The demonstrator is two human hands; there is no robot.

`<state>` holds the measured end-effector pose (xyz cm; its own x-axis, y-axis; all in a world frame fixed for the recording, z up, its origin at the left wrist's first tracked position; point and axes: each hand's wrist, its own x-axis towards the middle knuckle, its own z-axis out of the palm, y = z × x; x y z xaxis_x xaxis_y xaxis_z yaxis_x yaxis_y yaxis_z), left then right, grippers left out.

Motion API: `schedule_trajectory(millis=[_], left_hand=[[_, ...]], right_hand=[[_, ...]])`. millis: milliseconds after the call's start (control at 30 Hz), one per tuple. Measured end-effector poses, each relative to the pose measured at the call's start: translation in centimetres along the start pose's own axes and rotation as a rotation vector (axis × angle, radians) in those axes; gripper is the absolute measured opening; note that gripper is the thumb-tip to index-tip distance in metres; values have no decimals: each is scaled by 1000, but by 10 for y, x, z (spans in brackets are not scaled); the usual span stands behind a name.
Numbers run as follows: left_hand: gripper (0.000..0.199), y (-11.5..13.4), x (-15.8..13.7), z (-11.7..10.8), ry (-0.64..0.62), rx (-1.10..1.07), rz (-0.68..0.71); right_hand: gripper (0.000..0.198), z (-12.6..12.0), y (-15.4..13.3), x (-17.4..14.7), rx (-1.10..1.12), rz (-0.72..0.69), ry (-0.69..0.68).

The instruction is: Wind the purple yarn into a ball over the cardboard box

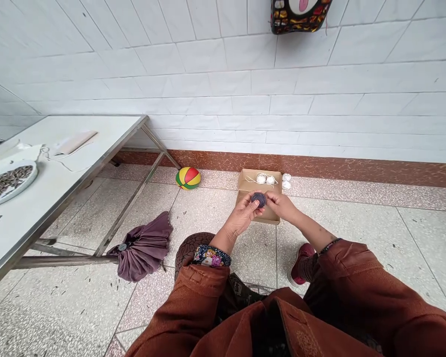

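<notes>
A small dark grey-purple ball of yarn (259,199) sits in my left hand (242,214), with the thumb and fingers closed round it. My right hand (281,206) is at the ball's right side, its thumb and fingertips pinched together. Whatever lies between those fingertips is too small to make out. Below both hands stands an open shallow cardboard box (244,180) on the floor. White balls of yarn (260,178) with loose ends lie at its far side, and more white balls (286,177) are just outside its right edge. My hands hide part of the box.
On the left stands a white metal-framed table (78,153) bearing a plate of seeds (32,173). Beneath its near edge lies a folded purple umbrella (144,250). A colourful ball (188,178) rests near the tiled wall (208,99). Bits of husk litter the floor.
</notes>
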<state>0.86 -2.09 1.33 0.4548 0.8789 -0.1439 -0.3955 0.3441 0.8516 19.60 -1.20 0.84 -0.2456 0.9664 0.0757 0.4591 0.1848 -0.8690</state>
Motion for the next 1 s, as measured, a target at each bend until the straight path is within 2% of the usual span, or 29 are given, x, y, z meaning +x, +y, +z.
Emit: schedule_trajectory(millis=[100, 200, 333, 467, 867, 933, 1000], left_hand=[[63, -2, 3, -2, 94, 81, 82], [63, -3, 6, -3, 179, 267, 183], [63, -3, 5, -2, 144, 399, 261], [62, 0, 2, -1, 70, 365, 216], [49, -8, 9, -1, 234, 311, 151], [43, -10, 8, 1, 203, 339, 124], [42, -11, 7, 3, 120, 350, 92]], right_hand=[[28, 0, -6, -6, -15, -38, -18], [36, 0, -10, -9, 4, -36, -27], [46, -2, -9, -9, 26, 45, -21], [45, -9, -5, -7, 40, 53, -16], [38, -29, -7, -10, 193, 33, -103], [38, -30, -10, -7, 226, 18, -103], [37, -29, -12, -3, 255, 14, -91]])
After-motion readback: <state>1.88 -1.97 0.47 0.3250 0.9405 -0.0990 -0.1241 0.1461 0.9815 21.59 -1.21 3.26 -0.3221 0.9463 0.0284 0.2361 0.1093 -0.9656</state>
